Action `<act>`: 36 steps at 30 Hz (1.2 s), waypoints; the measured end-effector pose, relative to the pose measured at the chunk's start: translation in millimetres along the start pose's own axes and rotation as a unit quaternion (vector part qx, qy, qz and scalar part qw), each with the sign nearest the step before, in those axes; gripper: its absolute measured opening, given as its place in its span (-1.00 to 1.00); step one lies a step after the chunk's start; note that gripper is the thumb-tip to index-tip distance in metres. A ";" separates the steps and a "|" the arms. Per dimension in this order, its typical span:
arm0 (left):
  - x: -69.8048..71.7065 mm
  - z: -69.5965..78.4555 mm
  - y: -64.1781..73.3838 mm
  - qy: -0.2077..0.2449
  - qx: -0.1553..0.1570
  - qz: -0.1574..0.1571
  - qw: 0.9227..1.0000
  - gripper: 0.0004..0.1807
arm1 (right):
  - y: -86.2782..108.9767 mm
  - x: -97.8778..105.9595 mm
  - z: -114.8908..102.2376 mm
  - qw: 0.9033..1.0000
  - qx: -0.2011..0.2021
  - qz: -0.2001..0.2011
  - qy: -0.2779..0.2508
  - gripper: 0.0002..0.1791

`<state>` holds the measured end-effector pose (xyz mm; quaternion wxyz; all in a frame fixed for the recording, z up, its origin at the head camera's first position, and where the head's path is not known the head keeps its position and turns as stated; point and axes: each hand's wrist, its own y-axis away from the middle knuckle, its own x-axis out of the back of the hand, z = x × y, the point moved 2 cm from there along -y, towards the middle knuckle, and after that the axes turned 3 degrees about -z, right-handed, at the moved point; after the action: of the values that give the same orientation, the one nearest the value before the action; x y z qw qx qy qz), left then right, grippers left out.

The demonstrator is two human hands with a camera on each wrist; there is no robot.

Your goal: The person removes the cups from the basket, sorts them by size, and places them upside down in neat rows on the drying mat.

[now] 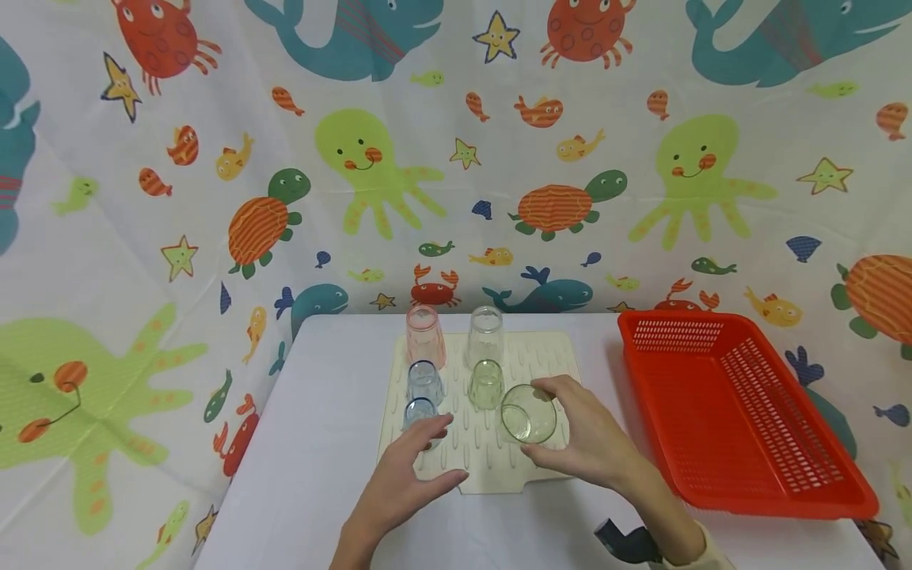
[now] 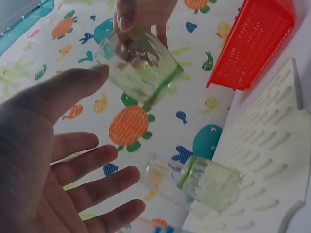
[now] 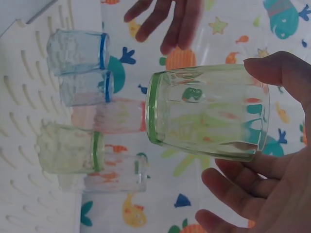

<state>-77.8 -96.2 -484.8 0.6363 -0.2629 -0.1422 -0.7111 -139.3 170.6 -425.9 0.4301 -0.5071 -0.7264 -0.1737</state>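
My right hand holds a pale green glass tumbler between thumb and fingers, over the right part of a cream ridged drying mat. In the right wrist view the green-edged end of this tumbler faces the mat side. Nothing is in my left hand; its fingers are spread, in front of the near blue glass, which it partly covers in the head view. Another blue glass and a second green glass stand on the mat, coloured edges up.
Behind them stand a tall pink glass and a tall clear glass. To the right lies a red plastic basket. A black curved object is by my right wrist. Patterned cloth hangs behind the white table.
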 end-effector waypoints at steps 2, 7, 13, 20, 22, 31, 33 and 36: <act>-2.0 5.7 -4.0 0.004 -0.021 -0.016 1.000 -0.25 | -0.4 -1.1 -1.0 1.000 0.005 -0.008 -0.001 -0.06; -7.1 18.7 -12.1 0.021 -0.073 -0.041 0.996 -0.24 | -0.2 -2.1 -3.8 1.000 0.020 -0.022 0.000 -0.11; -12.3 27.0 -17.0 0.022 -0.104 -0.053 0.993 -0.25 | 0.2 -1.0 -7.3 0.999 0.039 -0.029 -0.005 -0.10; -16.4 29.5 -18.9 0.014 -0.126 -0.045 0.991 -0.22 | 0.7 -2.4 -9.3 0.998 0.065 -0.024 -0.003 -0.11; -16.9 30.1 -19.8 0.011 -0.130 -0.042 0.991 -0.22 | 0.9 -3.1 -10.0 0.997 0.066 -0.028 -0.004 -0.10; -17.2 35.3 -24.8 -0.003 -0.142 -0.040 0.989 -0.19 | 2.4 -4.0 -14.9 0.994 0.090 -0.055 -0.013 -0.13; -17.3 36.2 -25.9 -0.006 -0.144 -0.041 0.989 -0.19 | 2.8 -4.0 -14.6 0.994 0.092 -0.061 -0.017 -0.13; -17.4 36.5 -26.8 -0.007 -0.147 -0.043 0.988 -0.19 | 3.5 -4.4 -13.4 0.993 0.093 -0.068 -0.016 -0.14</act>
<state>-96.2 -58.1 -460.9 0.5585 -0.3521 -0.0518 -0.7493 -129.7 160.3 -422.5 0.4513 -0.4171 -0.7789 -0.1257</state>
